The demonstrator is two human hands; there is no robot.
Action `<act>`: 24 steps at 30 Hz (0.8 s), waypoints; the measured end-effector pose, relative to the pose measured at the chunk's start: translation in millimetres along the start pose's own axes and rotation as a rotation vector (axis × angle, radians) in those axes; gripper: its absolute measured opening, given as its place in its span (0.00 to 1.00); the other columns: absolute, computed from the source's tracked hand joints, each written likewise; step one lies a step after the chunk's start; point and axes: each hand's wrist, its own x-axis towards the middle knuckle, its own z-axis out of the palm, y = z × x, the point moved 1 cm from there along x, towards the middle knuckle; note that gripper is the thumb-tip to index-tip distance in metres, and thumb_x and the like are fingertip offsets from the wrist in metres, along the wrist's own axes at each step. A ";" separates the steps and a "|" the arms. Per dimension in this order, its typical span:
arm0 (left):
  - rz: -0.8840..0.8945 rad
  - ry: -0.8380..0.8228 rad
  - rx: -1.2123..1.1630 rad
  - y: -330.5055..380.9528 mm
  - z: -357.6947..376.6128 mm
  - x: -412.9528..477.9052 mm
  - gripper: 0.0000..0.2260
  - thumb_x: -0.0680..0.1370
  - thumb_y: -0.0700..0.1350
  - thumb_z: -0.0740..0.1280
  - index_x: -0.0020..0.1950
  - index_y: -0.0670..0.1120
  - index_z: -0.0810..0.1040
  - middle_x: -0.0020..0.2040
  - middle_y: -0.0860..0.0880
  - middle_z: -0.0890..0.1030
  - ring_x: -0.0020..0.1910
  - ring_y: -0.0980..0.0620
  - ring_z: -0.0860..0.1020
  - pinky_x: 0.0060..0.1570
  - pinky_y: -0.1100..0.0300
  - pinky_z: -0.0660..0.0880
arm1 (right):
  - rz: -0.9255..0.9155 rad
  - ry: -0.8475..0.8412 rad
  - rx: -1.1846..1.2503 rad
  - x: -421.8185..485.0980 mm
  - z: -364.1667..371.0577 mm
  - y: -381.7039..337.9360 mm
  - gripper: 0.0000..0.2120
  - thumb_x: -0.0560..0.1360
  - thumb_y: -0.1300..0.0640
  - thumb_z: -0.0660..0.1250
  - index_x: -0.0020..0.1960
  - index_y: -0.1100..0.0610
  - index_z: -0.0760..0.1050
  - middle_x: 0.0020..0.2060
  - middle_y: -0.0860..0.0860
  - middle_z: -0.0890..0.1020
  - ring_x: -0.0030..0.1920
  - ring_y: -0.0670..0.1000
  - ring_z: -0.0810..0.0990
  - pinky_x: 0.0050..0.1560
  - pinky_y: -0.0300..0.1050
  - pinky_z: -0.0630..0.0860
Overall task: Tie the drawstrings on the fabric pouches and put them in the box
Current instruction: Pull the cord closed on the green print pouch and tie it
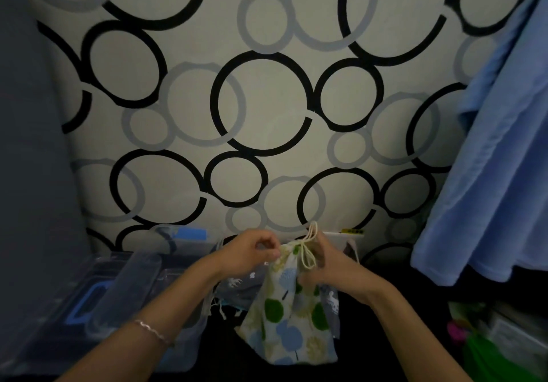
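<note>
Pouch (289, 307), the one printed with green and blue trees, hangs in my two hands above the middle of the dark surface (222, 364), its mouth already gathered. My left hand (258, 252) pinches the left side of the gathered neck. My right hand (329, 266) is curled round the right side, with the cream drawstring (308, 255) looping down in front of its fingers and its ends sticking up. I can't tell whether a knot has seated yet. To do this well, I reckon I should hold the left pinch firm so the neck doesn't slacken, draw both cord ends evenly, and snug the knot right against the fabric. The clear box (133, 286) sits at the surface's left edge, just beside my left forearm. More pouches (243, 285) lie behind this one.
</note>
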 end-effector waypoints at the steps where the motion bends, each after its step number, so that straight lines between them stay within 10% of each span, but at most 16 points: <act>1: 0.007 0.006 -0.004 3.1 -1.2 -0.4 0.04 0.79 0.40 0.66 0.46 0.42 0.79 0.37 0.54 0.77 0.35 0.63 0.74 0.40 0.69 0.72 | -0.008 0.059 -0.079 1.9 2.4 -1.1 0.35 0.66 0.54 0.78 0.67 0.44 0.63 0.57 0.46 0.80 0.58 0.45 0.78 0.62 0.50 0.77; 4: 0.025 0.093 -0.063 10.8 -7.0 -2.4 0.05 0.80 0.40 0.64 0.46 0.44 0.78 0.36 0.52 0.78 0.33 0.61 0.76 0.36 0.68 0.72 | -0.093 0.225 -0.106 6.3 2.9 -17.0 0.10 0.74 0.56 0.72 0.53 0.56 0.77 0.47 0.53 0.84 0.48 0.50 0.82 0.58 0.55 0.78; 9: -0.329 0.192 -0.333 6.2 -25.3 -19.6 0.16 0.81 0.55 0.60 0.48 0.43 0.76 0.42 0.47 0.82 0.35 0.53 0.79 0.33 0.62 0.74 | -0.194 0.295 0.046 9.5 -2.0 -57.2 0.04 0.77 0.58 0.69 0.51 0.56 0.78 0.47 0.53 0.84 0.48 0.52 0.84 0.53 0.53 0.81; 12: -0.598 -0.134 -0.600 3.0 -34.1 -46.9 0.33 0.78 0.67 0.50 0.44 0.40 0.80 0.35 0.44 0.81 0.33 0.50 0.79 0.30 0.63 0.75 | -0.291 0.351 0.100 14.7 -3.3 -85.6 0.06 0.76 0.56 0.69 0.53 0.53 0.78 0.49 0.51 0.84 0.50 0.52 0.84 0.54 0.52 0.81; 16: -0.599 -0.548 -0.810 2.1 -43.5 -73.9 0.55 0.66 0.77 0.39 0.72 0.33 0.65 0.61 0.34 0.78 0.58 0.41 0.80 0.55 0.55 0.78 | -0.444 0.379 0.113 16.7 7.2 -133.5 0.03 0.76 0.56 0.69 0.49 0.50 0.79 0.47 0.49 0.85 0.50 0.53 0.84 0.50 0.50 0.81; 19: -0.599 -0.484 -1.169 7.2 -48.3 -77.0 0.56 0.65 0.79 0.45 0.75 0.34 0.55 0.71 0.28 0.64 0.69 0.32 0.68 0.66 0.43 0.70 | -0.557 0.332 0.170 12.3 20.2 -170.7 0.05 0.77 0.58 0.68 0.51 0.51 0.79 0.50 0.51 0.84 0.53 0.53 0.83 0.55 0.51 0.80; 24: -0.367 -0.164 -1.376 27.8 -63.1 -71.7 0.49 0.65 0.80 0.45 0.70 0.44 0.67 0.69 0.31 0.67 0.65 0.26 0.68 0.59 0.27 0.65 | -0.665 0.200 0.249 13.7 47.3 -210.8 0.07 0.76 0.61 0.68 0.53 0.52 0.79 0.52 0.52 0.84 0.57 0.55 0.82 0.61 0.53 0.78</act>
